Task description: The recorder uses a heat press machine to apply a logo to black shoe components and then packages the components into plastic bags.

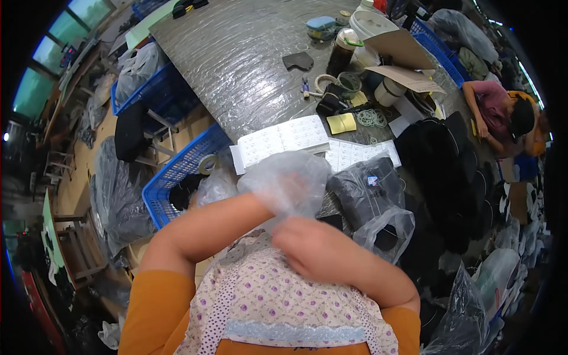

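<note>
A clear plastic bag (310, 168) covers my left hand (290, 186), which reaches into it over the near edge of the table. The film and motion blur hide how its fingers lie. Close to my body, my right hand (303, 244) is closed, its fingers pinching the lower edge of the bag. Beyond the bag lies a stack of printed white label sheets (284, 137), with another label sheet (358, 155) to its right. A dark item packed in clear plastic (368, 192) rests to the right of my hands, a small sticker on it.
Left of the table stands a blue crate (155, 192) holding plastic and a tape roll. A yellow note pad (341, 123), rubber bands (373, 118), a dark drink bottle (343, 50) and a cardboard piece (402, 50) are farther back. Black goods (438, 177) pile up at right; another person (497, 115) sits beyond.
</note>
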The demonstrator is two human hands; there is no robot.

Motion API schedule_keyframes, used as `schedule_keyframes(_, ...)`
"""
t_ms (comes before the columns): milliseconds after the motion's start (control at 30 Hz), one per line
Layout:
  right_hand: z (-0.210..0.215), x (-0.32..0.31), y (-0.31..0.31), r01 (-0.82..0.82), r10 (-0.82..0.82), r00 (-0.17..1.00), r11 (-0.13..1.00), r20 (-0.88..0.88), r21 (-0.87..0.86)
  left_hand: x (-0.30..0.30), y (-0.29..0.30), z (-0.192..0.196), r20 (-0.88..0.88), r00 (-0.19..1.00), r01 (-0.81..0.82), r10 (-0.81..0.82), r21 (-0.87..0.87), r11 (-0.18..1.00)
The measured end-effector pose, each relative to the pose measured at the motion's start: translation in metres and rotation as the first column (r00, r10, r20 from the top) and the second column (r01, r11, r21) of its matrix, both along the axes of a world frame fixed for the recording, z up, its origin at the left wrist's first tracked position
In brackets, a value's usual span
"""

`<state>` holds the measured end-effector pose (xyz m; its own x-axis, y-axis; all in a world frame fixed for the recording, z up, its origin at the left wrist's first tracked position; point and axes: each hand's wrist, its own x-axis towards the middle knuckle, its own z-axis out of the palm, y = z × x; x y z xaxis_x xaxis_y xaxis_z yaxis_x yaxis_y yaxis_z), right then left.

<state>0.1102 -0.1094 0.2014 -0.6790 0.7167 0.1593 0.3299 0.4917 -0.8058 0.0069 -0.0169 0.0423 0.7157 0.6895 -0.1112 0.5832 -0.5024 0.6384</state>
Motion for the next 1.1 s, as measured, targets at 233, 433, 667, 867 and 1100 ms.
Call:
schedule_keyframes(233, -0.079, 0.026, 0.059, 0.307, -0.403, 0.194, 0.891, 0.894, 0.335, -0.016, 0.010, 0.018, -0.600, 0.685, 0.510, -0.413, -0.009, 0.860)
schedule_keyframes(433, -0.072, 0.036, 0.046, 0.198, -0.281, 0.324, 0.954, 0.903, 0.226, -0.019, 0.000, 0.042, -0.612, 0.672, 0.358, -0.417, -0.223, 0.906)
schedule_keyframes(667, -0.066, 0.029, 0.037, 0.232, -0.341, 0.352, 0.934, 0.872, 0.271, -0.021, -0.008, 0.053, -0.593, 0.699, 0.340, -0.400, -0.217, 0.915)
schedule_keyframes(867, -0.068, 0.020, 0.034, 0.180, -0.341, 0.385, 0.939, 0.858, 0.293, -0.036, -0.008, 0.054, -0.585, 0.677, 0.389, -0.446, -0.230, 0.892)
schedule_keyframes(1100, -0.072, 0.006, 0.043, 0.243, -0.332, 0.482, 0.940, 0.811, 0.241, -0.047, -0.009, 0.081, -0.656, 0.581, 0.582, -0.482, -0.080, 0.809)
